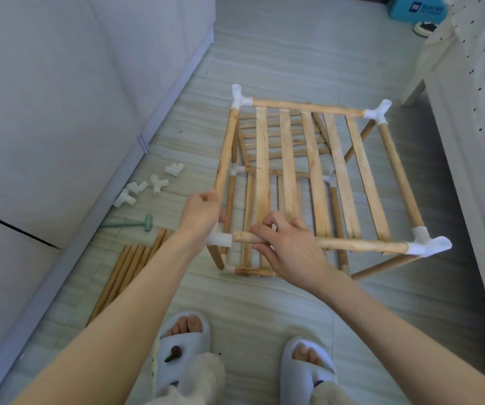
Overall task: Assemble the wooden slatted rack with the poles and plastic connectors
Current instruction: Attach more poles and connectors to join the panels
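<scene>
A two-tier wooden slatted rack point(317, 159) stands on the floor, its poles joined by white plastic connectors. My left hand point(202, 213) grips the near-left corner, around the left side pole's lower end, just above the white corner connector point(219, 239). My right hand point(286, 247) grips the front pole point(361, 245) near its left end, whose tip sits just right of that connector's socket. The front pole's right end is seated in the near-right connector point(428, 244).
Several loose white connectors point(148, 187) lie on the floor to the left, with a small green mallet point(136, 225) and a bundle of spare poles point(130, 273). A white cabinet stands left, a bed with dotted cover right. My slippered feet are below.
</scene>
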{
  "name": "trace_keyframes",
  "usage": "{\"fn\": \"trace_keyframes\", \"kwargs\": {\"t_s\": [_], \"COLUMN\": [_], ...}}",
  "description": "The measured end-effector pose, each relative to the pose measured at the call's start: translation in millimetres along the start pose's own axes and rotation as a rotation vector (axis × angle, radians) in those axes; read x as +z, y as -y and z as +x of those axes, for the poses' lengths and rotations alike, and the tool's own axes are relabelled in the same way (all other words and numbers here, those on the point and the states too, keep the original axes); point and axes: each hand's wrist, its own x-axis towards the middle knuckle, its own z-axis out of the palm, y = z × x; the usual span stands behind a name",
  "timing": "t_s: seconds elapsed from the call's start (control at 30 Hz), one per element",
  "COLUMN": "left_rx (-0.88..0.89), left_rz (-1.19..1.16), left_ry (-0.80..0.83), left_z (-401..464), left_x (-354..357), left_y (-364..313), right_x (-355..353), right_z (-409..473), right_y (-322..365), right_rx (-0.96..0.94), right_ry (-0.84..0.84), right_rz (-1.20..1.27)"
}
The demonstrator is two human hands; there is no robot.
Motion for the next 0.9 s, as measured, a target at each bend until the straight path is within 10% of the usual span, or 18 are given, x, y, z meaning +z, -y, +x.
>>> {"fn": "trace_keyframes", "kwargs": {"t_s": [0.17, 0.33, 0.9], "left_rx": [0.355, -0.04, 0.068], "left_rz": [0.046, -0.41, -0.378], "left_ry": [-0.036, 0.154, 0.378], "left_z": [-23, -18, -15], "left_x": [-18, -19, 2], "left_y": [21, 43, 96], "right_x": [-1, -6, 16], "right_z": [-2, 12, 23], "right_y": [1, 11, 26], "right_rx": [0.016, 0.006, -0.161], "right_ry": [0.016, 0.022, 0.085], "right_rz": [-0.004, -0.035, -0.071]}}
